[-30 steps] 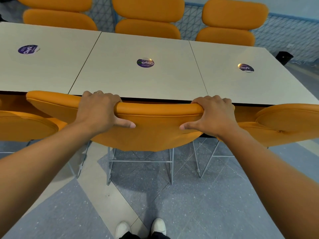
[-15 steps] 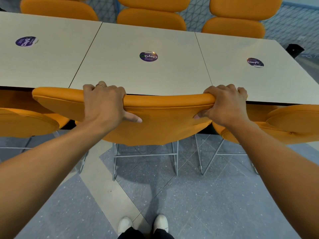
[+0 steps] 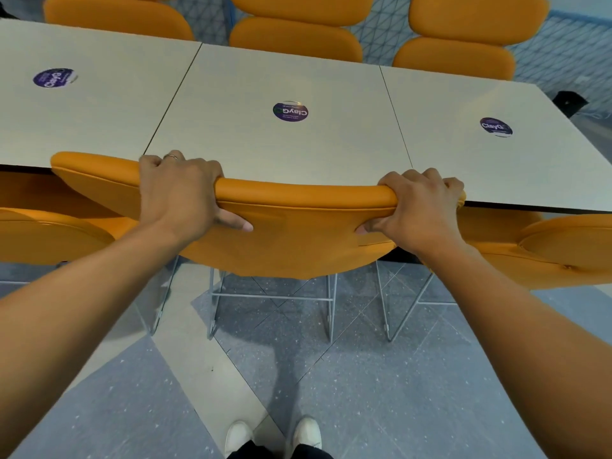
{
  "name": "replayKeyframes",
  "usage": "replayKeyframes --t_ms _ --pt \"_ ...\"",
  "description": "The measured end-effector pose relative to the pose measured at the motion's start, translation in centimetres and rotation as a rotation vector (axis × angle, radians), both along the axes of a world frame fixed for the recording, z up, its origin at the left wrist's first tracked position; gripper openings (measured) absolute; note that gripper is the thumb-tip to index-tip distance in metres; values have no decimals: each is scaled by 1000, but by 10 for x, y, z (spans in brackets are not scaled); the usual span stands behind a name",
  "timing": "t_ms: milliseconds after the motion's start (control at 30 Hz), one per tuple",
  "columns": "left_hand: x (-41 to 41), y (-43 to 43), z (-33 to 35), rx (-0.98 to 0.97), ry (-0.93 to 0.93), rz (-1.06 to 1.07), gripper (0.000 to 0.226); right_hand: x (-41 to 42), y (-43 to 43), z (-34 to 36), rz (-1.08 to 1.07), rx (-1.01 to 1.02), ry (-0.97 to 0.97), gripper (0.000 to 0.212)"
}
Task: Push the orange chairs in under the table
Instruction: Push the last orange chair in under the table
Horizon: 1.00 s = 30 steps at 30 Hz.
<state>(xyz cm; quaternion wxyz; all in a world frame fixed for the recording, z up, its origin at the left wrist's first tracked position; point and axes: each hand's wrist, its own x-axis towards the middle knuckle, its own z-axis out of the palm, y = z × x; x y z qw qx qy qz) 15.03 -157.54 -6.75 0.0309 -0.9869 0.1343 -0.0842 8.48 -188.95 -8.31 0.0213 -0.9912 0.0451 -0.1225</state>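
Note:
An orange chair (image 3: 298, 233) stands right in front of me, and the top of its backrest overlaps the near edge of the pale grey table (image 3: 265, 147). My left hand (image 3: 178, 190) grips the top of the backrest left of centre, fingers over the rim, thumb on the back face. My right hand (image 3: 420, 207) grips the rim near its right end in the same way. The seat is hidden under the table; its wire legs (image 3: 271, 299) show below.
Two more orange chairs flank it, one at the left (image 3: 43, 236) and one at the right (image 3: 563, 250). Three orange chairs (image 3: 294, 31) line the table's far side. Round purple stickers (image 3: 290, 111) lie on the tabletop. My white shoes (image 3: 271, 435) stand on the blue-grey floor.
The chair back has slid forward and to the right, so its top now overlaps the table edge. Both hands keep their grip and have travelled with it.

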Motion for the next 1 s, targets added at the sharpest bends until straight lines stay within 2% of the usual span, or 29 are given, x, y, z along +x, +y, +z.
replayKeyframes --t_ms 200,433,1000 --pt "-8 -11 -2 -69 21 15 77 -1 -14 4 26 2 21 78" --pt "-6 -4 -2 3 7 -31 78 -5 -6 3 -8 21 7 78" --pt "-13 7 2 16 56 -19 80 -20 7 -1 -24 15 -30 75"
